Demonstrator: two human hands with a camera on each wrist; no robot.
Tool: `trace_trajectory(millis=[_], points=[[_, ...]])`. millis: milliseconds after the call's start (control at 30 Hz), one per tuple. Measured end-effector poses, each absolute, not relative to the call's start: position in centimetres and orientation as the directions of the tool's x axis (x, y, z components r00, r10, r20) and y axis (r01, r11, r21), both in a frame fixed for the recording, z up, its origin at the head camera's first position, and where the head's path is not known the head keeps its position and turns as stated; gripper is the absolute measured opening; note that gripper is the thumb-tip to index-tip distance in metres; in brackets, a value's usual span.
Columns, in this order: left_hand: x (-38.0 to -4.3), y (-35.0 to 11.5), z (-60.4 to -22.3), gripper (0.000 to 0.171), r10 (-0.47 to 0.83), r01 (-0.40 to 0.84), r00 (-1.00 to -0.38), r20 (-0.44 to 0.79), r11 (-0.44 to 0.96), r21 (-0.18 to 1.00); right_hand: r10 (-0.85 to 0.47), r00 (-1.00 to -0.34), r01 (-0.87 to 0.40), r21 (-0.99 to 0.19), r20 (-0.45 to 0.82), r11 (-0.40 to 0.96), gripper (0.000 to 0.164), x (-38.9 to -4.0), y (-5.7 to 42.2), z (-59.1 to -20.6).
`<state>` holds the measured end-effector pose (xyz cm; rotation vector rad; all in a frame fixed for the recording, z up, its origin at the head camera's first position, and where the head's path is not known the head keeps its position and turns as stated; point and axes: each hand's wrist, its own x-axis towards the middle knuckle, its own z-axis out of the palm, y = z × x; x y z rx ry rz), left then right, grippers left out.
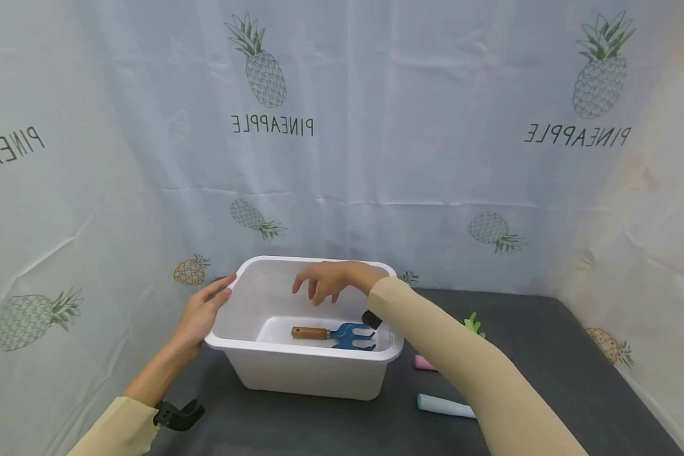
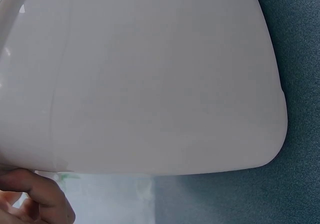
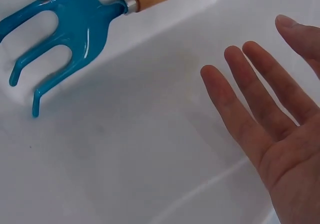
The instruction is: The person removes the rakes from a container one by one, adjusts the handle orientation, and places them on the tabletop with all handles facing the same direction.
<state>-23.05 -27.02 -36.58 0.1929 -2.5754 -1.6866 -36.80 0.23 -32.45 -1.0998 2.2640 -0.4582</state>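
Observation:
A white plastic basin stands on the dark table. My left hand holds its left rim; in the left wrist view, bent fingers show at the rim beside the outer wall. Inside the basin lies a blue hand fork with a wooden handle, tines toward the right. My right hand hovers over the back part of the basin, above the fork. In the right wrist view its fingers are spread and loosely extended, holding nothing, with the fork off to the upper left.
Right of the basin, partly behind my right sleeve, are a light-blue handle, a pink handle end and a green leafy piece. A pineapple-print curtain hangs behind and at both sides of the table.

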Motion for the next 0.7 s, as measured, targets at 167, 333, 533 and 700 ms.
trace_trajectory(millis=[167, 333, 533, 700], points=[[-23.0, -26.9, -36.5, 0.054, -0.134, -0.077, -0.991, -0.026, 0.389, 0.918, -0.791, -0.505, -0.580, -0.542, -0.346, 0.608, 0.057, -37.5, -0.2, -34.1], [-23.2, -27.0, -36.5, 0.054, -0.134, -0.074, -0.991, -0.023, 0.393, 0.917, -0.787, -0.498, -0.548, -0.571, -0.365, 0.612, 0.057, -37.9, -0.5, -35.2], [-23.2, -27.0, -36.5, 0.054, -0.134, -0.067, -0.991, -0.014, 0.402, 0.913, -0.784, -0.470, -0.527, -0.584, -0.405, 0.617, 0.058, -37.8, -1.2, -37.0], [-23.0, -26.9, -36.4, 0.055, -0.133, -0.075, -0.991, -0.023, 0.393, 0.917, -0.768, -0.469, -0.496, -0.590, -0.436, 0.637, 0.061, -37.8, -1.7, -38.3]])
